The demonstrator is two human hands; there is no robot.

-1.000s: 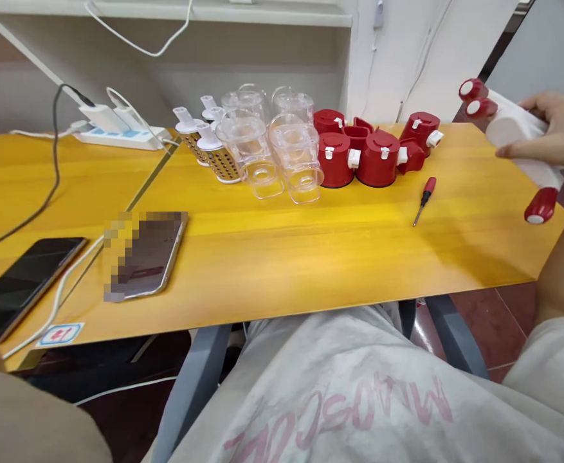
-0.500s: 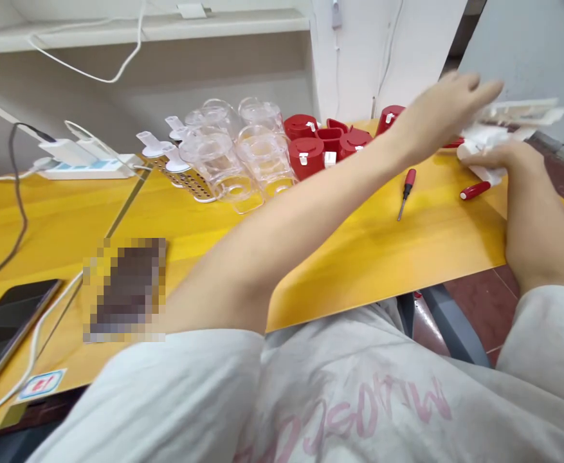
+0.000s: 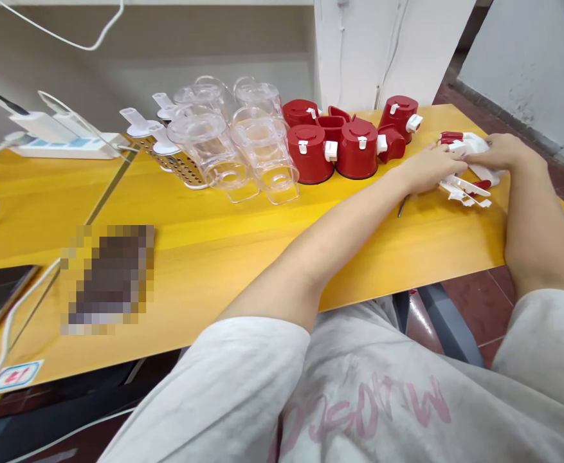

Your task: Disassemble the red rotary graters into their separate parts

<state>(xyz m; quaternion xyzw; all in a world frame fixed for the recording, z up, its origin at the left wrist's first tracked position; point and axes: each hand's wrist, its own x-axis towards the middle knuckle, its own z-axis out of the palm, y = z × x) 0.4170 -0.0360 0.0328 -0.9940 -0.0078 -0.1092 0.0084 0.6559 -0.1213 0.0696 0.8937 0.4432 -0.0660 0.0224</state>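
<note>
At the right end of the table, my left hand (image 3: 431, 168) is closed on a slatted white plastic part (image 3: 465, 191) that juts out below its fingers. Close beside it, my right hand (image 3: 510, 154) grips a smooth white plastic piece (image 3: 479, 157), its fingers partly hidden behind it. Red handle-like pieces (image 3: 480, 185) lie around and under the white parts. Just below my left wrist the metal shaft of a screwdriver (image 3: 401, 207) pokes out, the rest covered by my hand.
Red round housings (image 3: 359, 151) with white clips stand behind my left forearm. Clear plastic jars (image 3: 202, 138) and perforated white-topped cylinders (image 3: 185, 170) are left of them. A power strip (image 3: 72, 148), cables and a phone (image 3: 2, 289) lie at the left.
My left hand has come down from above the table's right end with the white part, now low beside my right hand. The view has shifted slightly, and the screwdriver is now mostly covered.
</note>
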